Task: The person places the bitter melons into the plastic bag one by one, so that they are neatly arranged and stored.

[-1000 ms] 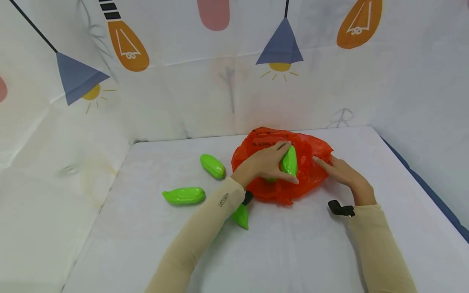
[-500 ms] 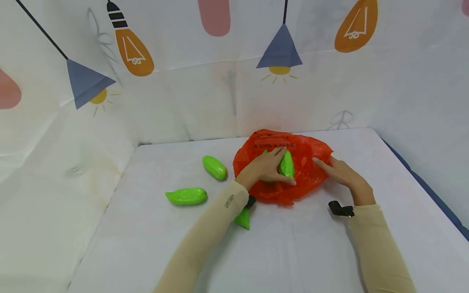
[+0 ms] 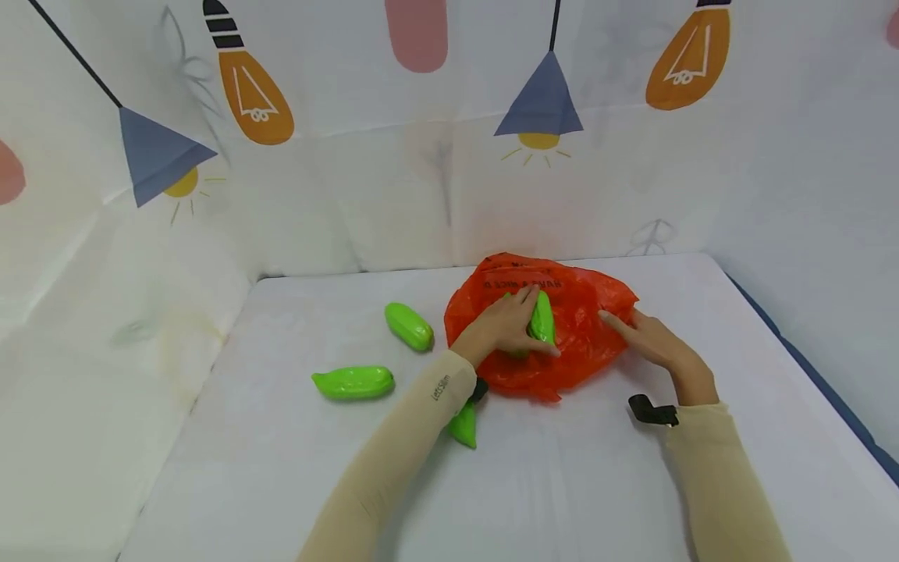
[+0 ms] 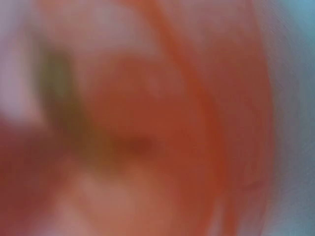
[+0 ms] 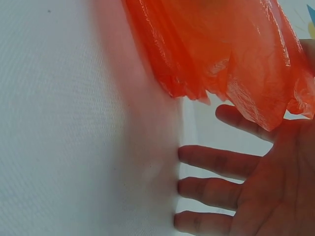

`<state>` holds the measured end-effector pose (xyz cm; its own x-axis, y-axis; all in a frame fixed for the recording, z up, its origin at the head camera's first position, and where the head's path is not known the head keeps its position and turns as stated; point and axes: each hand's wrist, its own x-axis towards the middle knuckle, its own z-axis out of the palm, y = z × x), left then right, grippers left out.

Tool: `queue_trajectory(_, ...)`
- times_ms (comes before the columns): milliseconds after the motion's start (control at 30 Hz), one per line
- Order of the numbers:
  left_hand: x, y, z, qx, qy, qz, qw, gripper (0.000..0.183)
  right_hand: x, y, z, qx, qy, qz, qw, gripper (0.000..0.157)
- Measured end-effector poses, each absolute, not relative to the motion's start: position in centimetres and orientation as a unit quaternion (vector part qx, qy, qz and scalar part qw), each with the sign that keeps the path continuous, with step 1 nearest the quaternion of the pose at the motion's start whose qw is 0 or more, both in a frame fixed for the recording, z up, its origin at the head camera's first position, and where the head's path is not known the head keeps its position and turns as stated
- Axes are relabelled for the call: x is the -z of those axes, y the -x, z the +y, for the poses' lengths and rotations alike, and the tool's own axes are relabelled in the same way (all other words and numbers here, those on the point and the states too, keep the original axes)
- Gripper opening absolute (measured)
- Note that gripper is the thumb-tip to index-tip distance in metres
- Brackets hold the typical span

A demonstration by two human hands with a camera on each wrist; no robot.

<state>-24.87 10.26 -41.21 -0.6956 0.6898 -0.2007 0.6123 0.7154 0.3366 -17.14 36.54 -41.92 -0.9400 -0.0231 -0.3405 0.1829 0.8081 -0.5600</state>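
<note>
A red plastic bag with dark lettering lies mouth up at the back of the table. Inside its mouth my left hand grips a glossy green pointed vegetable, fingers at its far end and thumb at its near end. More green shows beneath that hand. At the bag's right side, my right hand holds the rim, thumb inside. In the right wrist view, the fingers are spread and straight under the bag. The left wrist view is only a red blur, probably the bag.
Two similar green vegetables lie left of the bag on the white table. Another vegetable is partly hidden under the left forearm. A white curtain printed with lamps hangs behind the table's back edge.
My left hand, with the green vegetable, has shifted slightly left and lower in the bag's mouth. More of the bag's lettering shows. The right hand has kept its place at the rim.
</note>
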Motion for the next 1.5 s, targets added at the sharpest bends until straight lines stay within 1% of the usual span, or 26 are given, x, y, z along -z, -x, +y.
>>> queue_trajectory(233, 41.6, 24.6, 10.7, -0.074, -0.358, 0.915, 0.170, 0.120, 42.2, 16.5, 36.4, 0.321, -0.042, 0.933, 0.160, 0.094)
queue_trajectory(433, 41.9, 24.4, 10.3, -0.043, -0.351, 0.920, 0.172, 0.125, 42.3, 16.7, 36.2, 0.314, -0.030, 0.937, 0.150, 0.092)
queue_trajectory(600, 40.6, 24.4, 9.1, -0.074, -0.370, 0.912, 0.161, 0.127, 42.1, 17.0, 36.2, 0.309, -0.026, 0.939, 0.145, 0.092)
queue_trajectory(733, 39.1, 24.4, 7.7, -0.108, -0.385, 0.906, 0.142, 0.126, 42.3, 17.2, 36.0, 0.310, -0.026, 0.938, 0.151, 0.092)
queue_trajectory(1000, 36.7, 23.0, 4.0, -0.172, -0.391, 0.900, 0.084, 0.128, 42.3, 17.4, 35.6, 0.304, -0.026, 0.939, 0.159, 0.094)
queue_trajectory(1167, 35.9, 21.3, 0.5, -0.221, -0.397, 0.888, 0.074, 0.125, 42.6, 17.4, 35.8, 0.310, -0.030, 0.936, 0.162, 0.095)
queue_trajectory(1300, 36.2, 20.0, -2.4, -0.241, -0.393, 0.885, 0.060, 0.123, 42.6, 17.3, 35.8, 0.315, -0.033, 0.935, 0.163, 0.096)
queue_trajectory(1500, 37.7, 19.0, -5.7, -0.270, -0.371, 0.887, 0.048, 0.124, 42.4, 17.4, 35.9, 0.314, -0.041, 0.934, 0.167, 0.097)
